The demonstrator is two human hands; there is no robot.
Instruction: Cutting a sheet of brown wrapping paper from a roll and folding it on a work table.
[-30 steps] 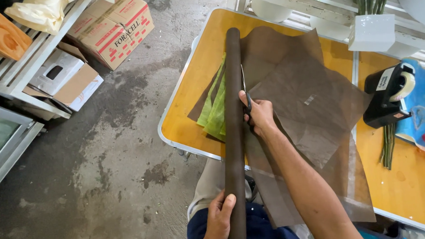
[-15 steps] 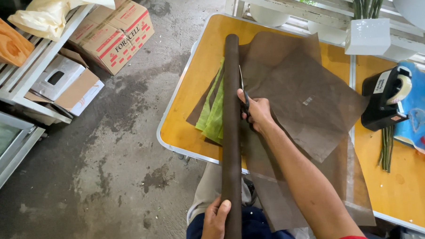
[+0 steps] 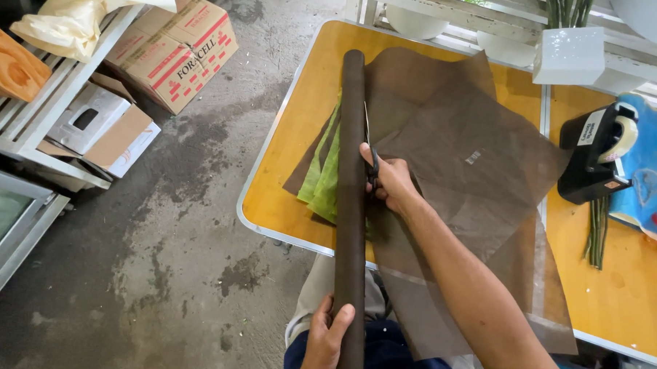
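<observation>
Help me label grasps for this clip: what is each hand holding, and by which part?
The left hand grips the dark brown roll at its near end. The right hand holds scissors by the handles, blades pointing away along the roll.

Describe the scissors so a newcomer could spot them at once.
Start at the yellow table and find the long dark brown roll lying across it. The scissors are in the right hand beside it, thin metal blades running along the roll.

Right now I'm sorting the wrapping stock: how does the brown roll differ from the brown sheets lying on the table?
The brown roll is wound into a tight, opaque tube; the brown sheets lie flat, see-through and overlapping. The roll overhangs the table edge; the sheets mostly rest on the table. Both are dark brown.
</observation>
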